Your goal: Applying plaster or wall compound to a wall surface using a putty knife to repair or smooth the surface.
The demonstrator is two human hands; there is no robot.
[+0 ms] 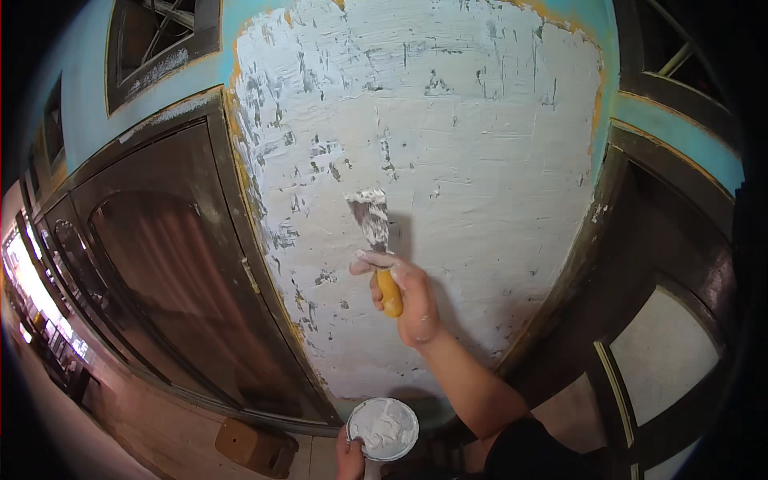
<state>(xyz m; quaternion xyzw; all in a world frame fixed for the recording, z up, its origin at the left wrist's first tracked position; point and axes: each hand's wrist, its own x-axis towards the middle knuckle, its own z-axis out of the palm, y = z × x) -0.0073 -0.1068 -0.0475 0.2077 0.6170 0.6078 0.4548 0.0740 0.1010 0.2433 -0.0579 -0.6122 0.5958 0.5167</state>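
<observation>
My right hand (408,296) is closed round the yellow handle of a putty knife (370,220), its blade pointing up and smeared with white putty. Behind the blade stands a wall panel (480,176) coated in white filler, with dark bare patches and scraped streaks. Whether the blade's edge touches the wall, I cannot tell. Low in the view, my left hand (350,456) grips the side of a round tub (414,440) of white putty. White residue marks the fingers of my right hand.
Left of the panel is a dark wooden door (160,264) with a curtained pane. A dark doorway (640,232) and a door leaf with pale panels (664,352) are on the right. A brown stool (252,448) stands on the tiled floor (160,400).
</observation>
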